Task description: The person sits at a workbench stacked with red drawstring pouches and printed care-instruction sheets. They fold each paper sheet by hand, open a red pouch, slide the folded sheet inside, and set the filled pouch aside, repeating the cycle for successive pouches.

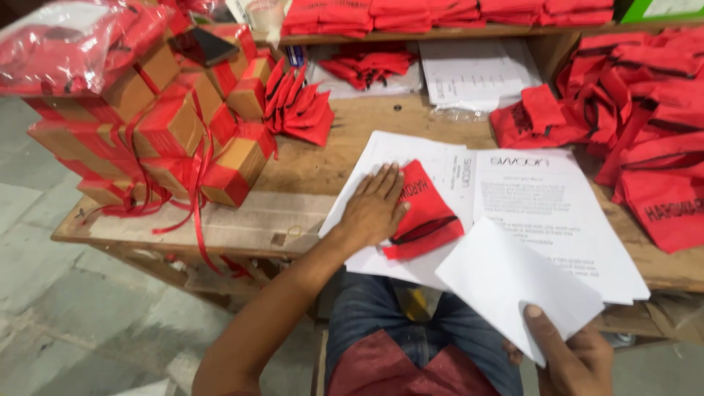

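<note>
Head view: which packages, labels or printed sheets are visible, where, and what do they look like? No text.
Cardboard boxes: stacked far left, brown with red tape and ribbon.
Printed sheets: table centre, white with dark print.
Red pouch: on the sheets, black lettering, left hand beside it.
Blank sheet: white, in right hand.
Plastic bag: top left, clear, red contents.

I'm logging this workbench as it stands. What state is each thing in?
left hand: flat, palm down, pressing the red folded pouch
red folded pouch: folded, lying on the paper stack
right hand: closed on a folded white sheet
folded white sheet: folded, lifted off the bench
paper stack: loose, fanned out
ribbon-tied boxes: closed, stacked
red pouches at right: heaped
</note>
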